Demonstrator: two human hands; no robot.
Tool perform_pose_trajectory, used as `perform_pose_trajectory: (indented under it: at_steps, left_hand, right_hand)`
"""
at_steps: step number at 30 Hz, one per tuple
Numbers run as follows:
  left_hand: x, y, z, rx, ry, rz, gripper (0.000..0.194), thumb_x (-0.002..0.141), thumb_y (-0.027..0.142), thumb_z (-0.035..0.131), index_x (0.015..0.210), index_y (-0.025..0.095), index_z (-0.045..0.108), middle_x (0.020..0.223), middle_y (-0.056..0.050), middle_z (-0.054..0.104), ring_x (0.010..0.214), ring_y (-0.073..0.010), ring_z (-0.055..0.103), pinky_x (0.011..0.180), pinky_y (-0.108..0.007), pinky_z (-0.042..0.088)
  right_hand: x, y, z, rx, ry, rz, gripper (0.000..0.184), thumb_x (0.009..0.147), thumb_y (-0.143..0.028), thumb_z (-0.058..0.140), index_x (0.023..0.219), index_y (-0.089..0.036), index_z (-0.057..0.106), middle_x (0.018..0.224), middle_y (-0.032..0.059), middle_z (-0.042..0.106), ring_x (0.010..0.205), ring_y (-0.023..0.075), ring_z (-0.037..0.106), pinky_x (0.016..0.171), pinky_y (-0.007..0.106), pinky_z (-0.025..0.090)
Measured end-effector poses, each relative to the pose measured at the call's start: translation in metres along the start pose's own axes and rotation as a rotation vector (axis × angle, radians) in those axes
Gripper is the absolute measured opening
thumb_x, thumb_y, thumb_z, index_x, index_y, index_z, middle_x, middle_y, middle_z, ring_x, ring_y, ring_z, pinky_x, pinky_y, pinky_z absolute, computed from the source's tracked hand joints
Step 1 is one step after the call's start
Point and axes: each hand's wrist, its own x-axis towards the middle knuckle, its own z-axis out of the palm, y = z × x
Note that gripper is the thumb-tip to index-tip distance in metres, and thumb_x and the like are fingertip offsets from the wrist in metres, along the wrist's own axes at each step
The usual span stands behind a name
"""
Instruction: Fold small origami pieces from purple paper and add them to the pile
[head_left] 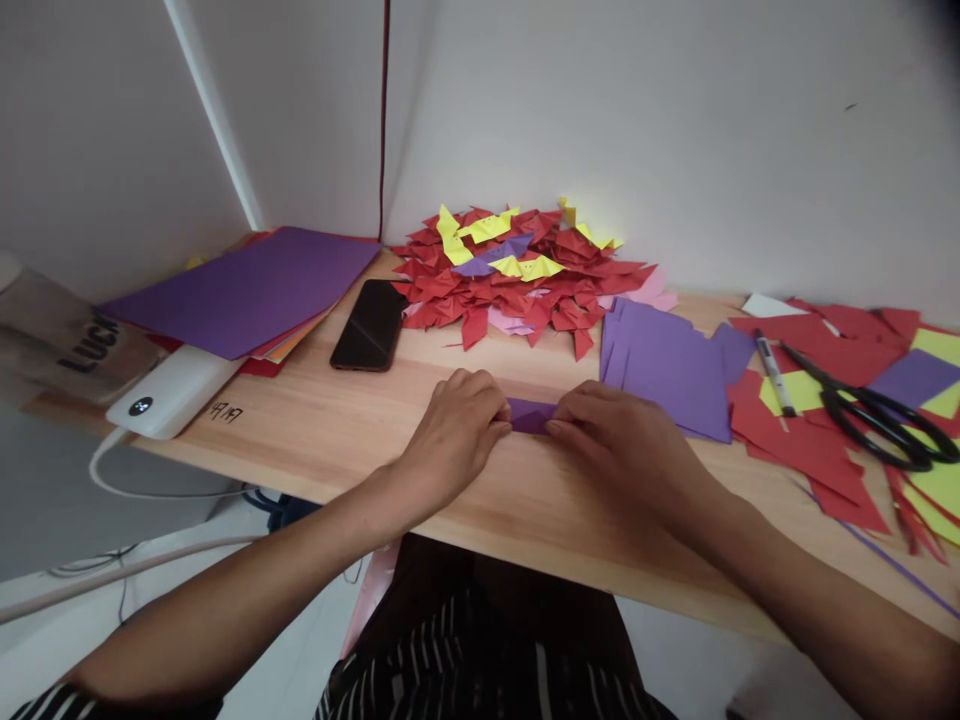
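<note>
A small folded piece of purple paper point(531, 416) stretches between my two hands, low over the wooden table. My left hand point(457, 425) pinches its left end with thumb and fingers. At the other end, my right hand point(619, 435) grips the paper the same way; both ends are hidden under the fingers. Behind my hands lies a heap of folded paper shapes point(487, 290), mostly red, with yellow, purple and pink ones among them. A stack of purple paper squares point(660, 365) rests just beyond my right hand.
A black phone point(369, 325) lies left of the heap, beside large purple sheets point(255, 285) and a white power bank point(172, 390). On the right, black-handled scissors point(877, 415) and a marker point(775, 372) sit on red and yellow scraps point(817, 450). A wall backs the table.
</note>
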Motion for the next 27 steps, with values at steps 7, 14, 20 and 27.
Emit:
perform_pose_trajectory:
  at_steps: [7, 14, 20, 27]
  left_hand:
    - [-0.0012, 0.0, 0.0023, 0.004, 0.01, -0.016, 0.006, 0.089, 0.02, 0.056, 0.084, 0.017, 0.057, 0.095, -0.004, 0.058, 0.093, -0.0203, 0.047, 0.081, -0.035, 0.038]
    - [-0.0016, 0.0001, 0.0032, 0.031, 0.006, -0.011, 0.005, 0.088, 0.019, 0.056, 0.084, 0.017, 0.057, 0.095, -0.004, 0.058, 0.094, -0.0201, 0.047, 0.081, -0.035, 0.038]
    - [0.0007, 0.0023, 0.0015, 0.025, -0.006, -0.037, 0.006, 0.088, 0.021, 0.057, 0.083, 0.017, 0.057, 0.097, -0.004, 0.057, 0.093, -0.0205, 0.048, 0.08, -0.036, 0.039]
    - [0.002, 0.002, 0.0006, -0.022, 0.005, -0.08, 0.007, 0.085, 0.02, 0.061, 0.079, 0.017, 0.058, 0.094, -0.004, 0.059, 0.092, -0.0204, 0.049, 0.081, -0.035, 0.039]
  right_hand:
    - [-0.0018, -0.0001, 0.001, 0.0, 0.015, 0.042, 0.016, 0.089, -0.024, 0.056, 0.075, -0.02, 0.062, 0.084, 0.0025, 0.064, 0.078, 0.0164, 0.06, 0.069, 0.029, 0.044]
    - [-0.0007, 0.0015, 0.0022, -0.003, -0.021, 0.019, 0.016, 0.089, -0.023, 0.055, 0.075, -0.019, 0.06, 0.085, 0.0028, 0.063, 0.078, 0.016, 0.058, 0.069, 0.028, 0.043]
    - [-0.0019, -0.0008, 0.0034, -0.016, -0.007, 0.024, 0.016, 0.09, -0.025, 0.055, 0.076, -0.019, 0.06, 0.088, 0.0042, 0.063, 0.079, 0.0167, 0.058, 0.071, 0.03, 0.044]
    - [-0.0028, -0.0029, 0.0051, -0.105, 0.046, -0.001, 0.014, 0.09, -0.02, 0.054, 0.077, -0.02, 0.058, 0.083, 0.0025, 0.063, 0.075, 0.0169, 0.058, 0.069, 0.03, 0.042]
